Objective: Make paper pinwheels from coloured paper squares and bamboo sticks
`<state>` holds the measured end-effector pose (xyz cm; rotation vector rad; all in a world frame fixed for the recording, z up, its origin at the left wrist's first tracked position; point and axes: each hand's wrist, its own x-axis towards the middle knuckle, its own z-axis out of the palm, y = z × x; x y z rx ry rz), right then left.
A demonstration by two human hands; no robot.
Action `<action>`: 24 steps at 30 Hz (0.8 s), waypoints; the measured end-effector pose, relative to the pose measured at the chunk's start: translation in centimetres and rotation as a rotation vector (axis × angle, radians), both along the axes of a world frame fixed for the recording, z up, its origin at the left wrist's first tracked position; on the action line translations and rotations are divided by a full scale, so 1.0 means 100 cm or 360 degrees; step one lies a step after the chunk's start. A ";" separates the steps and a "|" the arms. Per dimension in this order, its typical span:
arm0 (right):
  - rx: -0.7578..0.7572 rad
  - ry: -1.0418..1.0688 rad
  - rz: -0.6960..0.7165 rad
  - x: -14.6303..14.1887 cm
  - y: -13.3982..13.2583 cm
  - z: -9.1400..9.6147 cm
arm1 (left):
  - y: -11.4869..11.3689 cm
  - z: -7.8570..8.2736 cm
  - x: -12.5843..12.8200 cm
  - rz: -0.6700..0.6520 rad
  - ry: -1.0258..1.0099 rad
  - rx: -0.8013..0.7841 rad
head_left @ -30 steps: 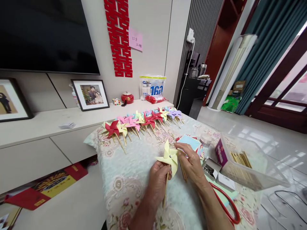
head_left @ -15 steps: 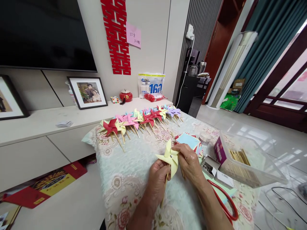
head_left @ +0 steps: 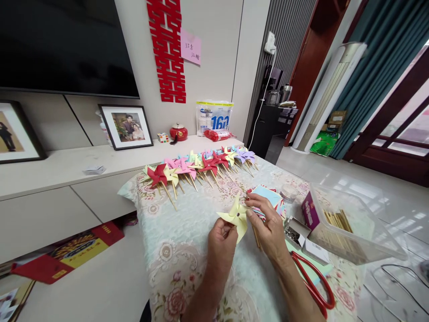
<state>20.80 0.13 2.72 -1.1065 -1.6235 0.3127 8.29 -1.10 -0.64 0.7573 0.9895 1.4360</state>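
My left hand (head_left: 220,241) is closed round the wooden stick of a pale yellow paper pinwheel (head_left: 235,216), holding it upright over the table. My right hand (head_left: 270,226) pinches the pinwheel's right blade near the centre pin. Just behind my right hand lies a stack of coloured paper squares (head_left: 268,197). A row of several finished pinwheels (head_left: 197,166) in red, yellow, pink and purple lies along the far edge of the table.
The table carries a floral cloth (head_left: 187,250). Right of my hands are a small open box of pins (head_left: 296,233), red-handled scissors (head_left: 315,286), a clear tub of wooden sticks (head_left: 345,228) and a small round jar (head_left: 288,193). A low cabinet (head_left: 67,179) stands behind.
The pinwheel has stayed between my hands. My right fingers have shifted on its blade and my left hand has slid up the stick. The camera view moved slightly.
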 end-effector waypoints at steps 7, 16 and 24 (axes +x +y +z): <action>-0.0133 0.0175 -0.0024 -0.010 -0.002 0.000 | -0.006 -0.008 0.003 0.0062 0.0213 0.0198; -0.0195 0.0183 -0.0024 -0.011 -0.003 0.000 | -0.007 -0.010 0.004 -0.0004 0.0203 0.0226; -0.0075 0.0270 -0.0095 -0.007 -0.001 -0.004 | 0.003 0.005 -0.006 0.0032 -0.0476 -0.0126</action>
